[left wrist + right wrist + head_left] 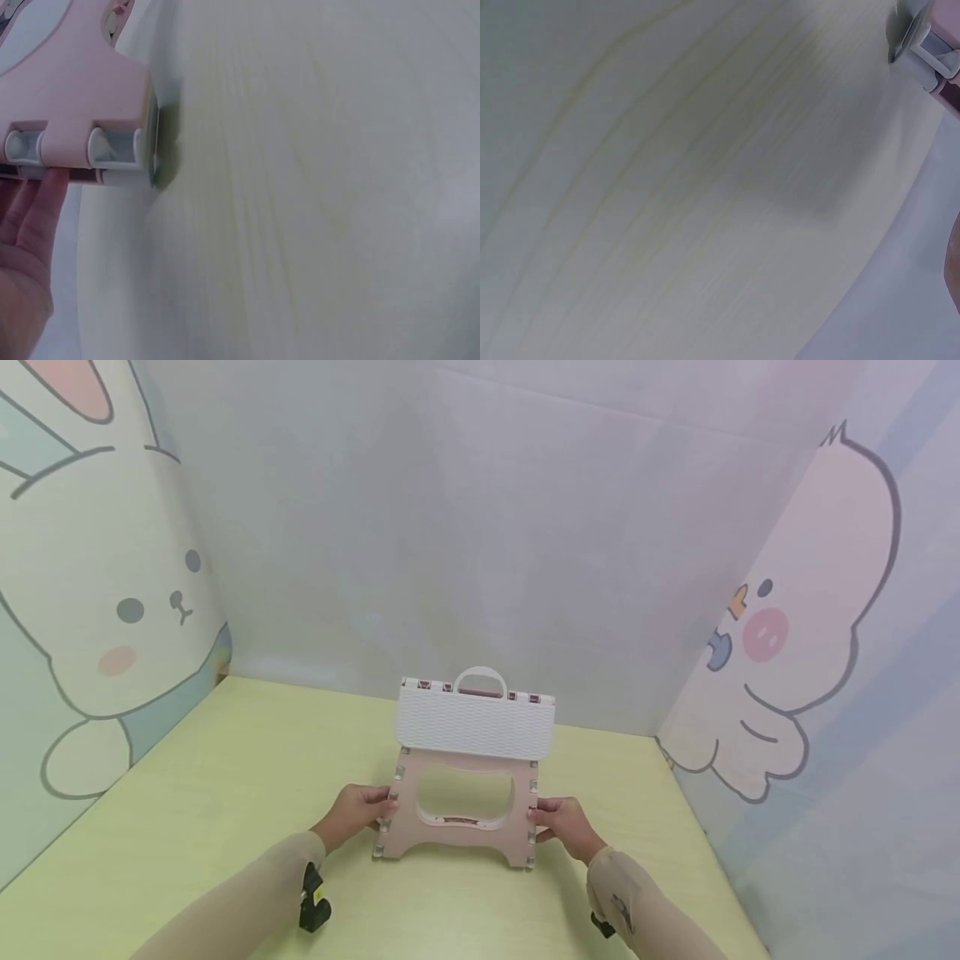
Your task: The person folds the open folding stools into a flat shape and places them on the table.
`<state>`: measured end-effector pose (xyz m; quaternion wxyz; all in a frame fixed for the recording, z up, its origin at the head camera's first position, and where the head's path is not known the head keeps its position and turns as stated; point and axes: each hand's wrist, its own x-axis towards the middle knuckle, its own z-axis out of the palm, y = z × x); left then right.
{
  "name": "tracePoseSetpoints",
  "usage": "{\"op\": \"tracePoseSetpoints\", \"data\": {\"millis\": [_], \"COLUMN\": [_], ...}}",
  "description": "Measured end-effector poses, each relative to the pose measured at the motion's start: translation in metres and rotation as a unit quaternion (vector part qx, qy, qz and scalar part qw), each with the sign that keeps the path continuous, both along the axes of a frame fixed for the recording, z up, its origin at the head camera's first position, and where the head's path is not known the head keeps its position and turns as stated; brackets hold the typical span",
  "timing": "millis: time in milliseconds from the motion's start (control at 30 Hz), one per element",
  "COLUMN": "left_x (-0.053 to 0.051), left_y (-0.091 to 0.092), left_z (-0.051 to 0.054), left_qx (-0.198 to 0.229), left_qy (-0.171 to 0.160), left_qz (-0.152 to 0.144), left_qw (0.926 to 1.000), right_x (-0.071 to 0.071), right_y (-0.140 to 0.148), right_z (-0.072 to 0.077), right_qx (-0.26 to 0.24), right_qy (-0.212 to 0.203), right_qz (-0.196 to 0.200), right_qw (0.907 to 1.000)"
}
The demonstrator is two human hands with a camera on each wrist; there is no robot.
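A folding step stool (475, 720) stands upright on the table, folded flat, with a white textured top section, a white carry handle and a pink leg frame below. At the frame's left edge, my left hand (351, 816) grips it, thumb in front and fingers behind. My right hand (572, 828) holds the opposite edge in the same way. The left wrist view shows the pink leg (82, 90) with its white hinges and my fingers (45, 214) against the edge. Only a corner of the stool (936, 46) and a sliver of my hand appear in the right wrist view.
The pale yellow wood-grain table (285, 752) spreads out on all sides of the stool. Fabric walls (465, 527) enclose its back and sides, printed with a rabbit at left and a chick-like figure at right. Black wrist straps (313, 902) sit on the sleeves.
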<state>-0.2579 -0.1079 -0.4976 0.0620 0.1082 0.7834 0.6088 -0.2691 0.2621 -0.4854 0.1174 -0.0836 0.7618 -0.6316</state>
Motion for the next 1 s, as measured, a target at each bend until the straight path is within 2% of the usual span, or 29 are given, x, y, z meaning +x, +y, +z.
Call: {"op": "tracePoseSetpoints", "data": {"millis": [267,600,667,767,900,1000], "left_x": [-0.001,0.001,0.001,0.001,0.000,0.001], "left_y": [0.000,0.001,0.000,-0.001,-0.001,-0.001], "left_z": [0.000,-0.001,0.000,-0.001,-0.001,-0.001], "left_qx": [-0.005,-0.010,-0.009,-0.008,-0.010,-0.012], "left_qy": [-0.002,-0.005,-0.001,0.000,0.000,0.000], "left_qz": [0.000,0.002,0.002,0.000,-0.001,0.000], "left_qw": [1.0000,0.9999,1.0000,1.0000,0.9999,0.9999], "right_x": [0.001,0.001,0.002,0.008,0.006,-0.001], "right_y": [0.000,0.001,-0.001,-0.005,-0.003,0.002], "right_z": [0.003,-0.003,-0.001,0.012,0.008,-0.005], "right_qx": [0.000,0.002,0.007,0.012,0.011,0.011], "right_qy": [0.007,0.000,0.002,0.004,0.008,0.007], "right_qz": [0.002,0.006,0.007,0.007,0.014,0.014], "right_qw": [1.0000,1.0000,1.0000,0.9999,0.9998,0.9998]}}
